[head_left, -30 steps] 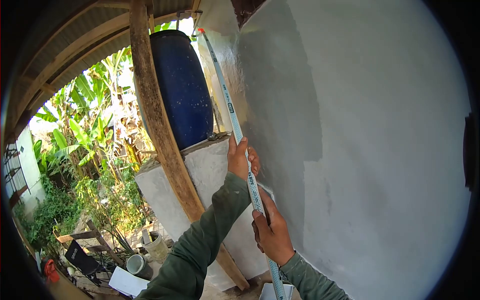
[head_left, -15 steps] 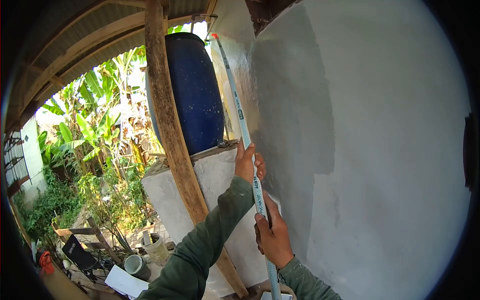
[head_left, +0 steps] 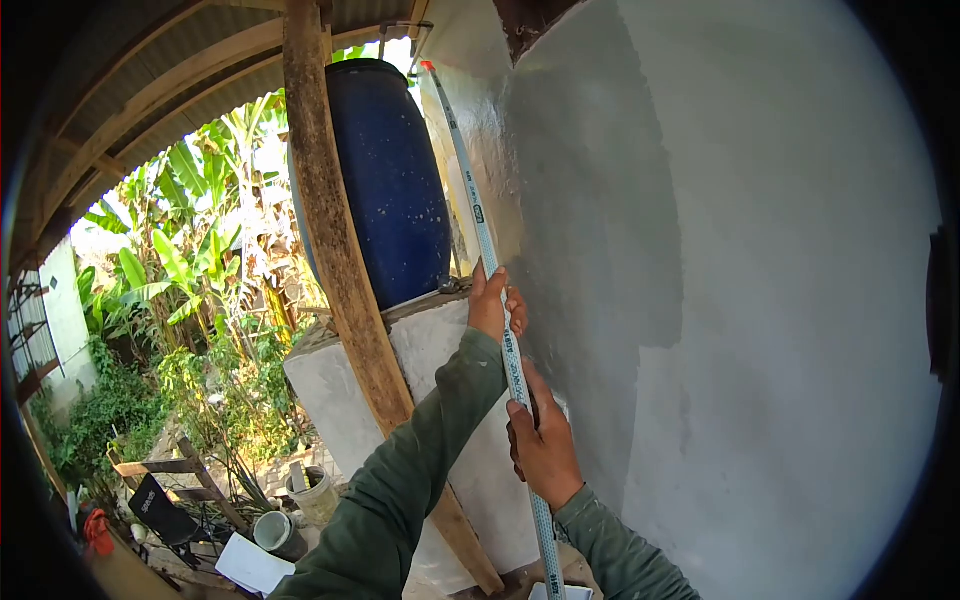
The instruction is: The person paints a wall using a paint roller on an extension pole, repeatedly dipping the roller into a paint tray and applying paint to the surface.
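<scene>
A long pale straightedge bar (head_left: 480, 215) with dark printing and a red tip runs from the upper middle down to the bottom edge, close to the plastered wall. My left hand (head_left: 492, 303) is wrapped round the bar near its middle. Lower down, my right hand (head_left: 547, 450) grips the same bar, its thumb along the near side. The grey wall (head_left: 590, 200) beside the bar has a darker, damp-looking patch next to a lighter area.
A blue barrel (head_left: 385, 190) rests on a plastered ledge (head_left: 440, 345). A slanting wooden post (head_left: 335, 230) stands before it. Buckets (head_left: 278, 535), a chair (head_left: 160, 508) and a white sheet (head_left: 252, 565) are at lower left. Plants (head_left: 170, 280) grow beyond.
Both hands and the bar have shifted very slightly up and left in view. The grips look the same.
</scene>
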`<state>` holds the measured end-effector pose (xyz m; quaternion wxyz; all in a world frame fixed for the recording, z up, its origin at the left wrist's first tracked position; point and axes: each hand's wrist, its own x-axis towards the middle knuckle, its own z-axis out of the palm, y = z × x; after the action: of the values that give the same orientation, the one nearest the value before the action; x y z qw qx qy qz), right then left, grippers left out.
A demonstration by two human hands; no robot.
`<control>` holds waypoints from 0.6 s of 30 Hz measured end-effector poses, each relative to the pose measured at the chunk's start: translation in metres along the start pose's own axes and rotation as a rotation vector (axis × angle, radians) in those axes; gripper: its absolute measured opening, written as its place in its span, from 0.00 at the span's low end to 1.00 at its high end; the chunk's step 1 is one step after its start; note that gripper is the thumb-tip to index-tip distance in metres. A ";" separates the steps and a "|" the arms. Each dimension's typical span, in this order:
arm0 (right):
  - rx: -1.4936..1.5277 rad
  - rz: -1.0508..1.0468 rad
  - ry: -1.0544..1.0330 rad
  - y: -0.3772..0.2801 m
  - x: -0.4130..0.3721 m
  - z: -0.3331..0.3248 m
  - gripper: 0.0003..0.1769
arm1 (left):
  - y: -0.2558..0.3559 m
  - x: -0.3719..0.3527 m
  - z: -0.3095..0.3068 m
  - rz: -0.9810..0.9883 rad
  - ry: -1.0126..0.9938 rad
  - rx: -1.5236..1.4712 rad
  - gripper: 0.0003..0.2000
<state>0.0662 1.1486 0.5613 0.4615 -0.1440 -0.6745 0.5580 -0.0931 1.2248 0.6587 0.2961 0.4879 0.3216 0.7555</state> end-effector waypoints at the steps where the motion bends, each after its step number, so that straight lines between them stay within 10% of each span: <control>1: -0.019 -0.006 0.002 0.001 0.005 0.000 0.30 | 0.000 0.005 -0.001 0.002 -0.005 0.004 0.25; 18: -0.042 -0.074 -0.002 0.010 0.054 0.011 0.30 | 0.005 0.051 -0.020 -0.003 0.020 0.034 0.18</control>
<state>0.0257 1.1837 0.5781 0.4779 -0.1282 -0.6914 0.5265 -0.1302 1.2562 0.6840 0.2855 0.4849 0.3381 0.7543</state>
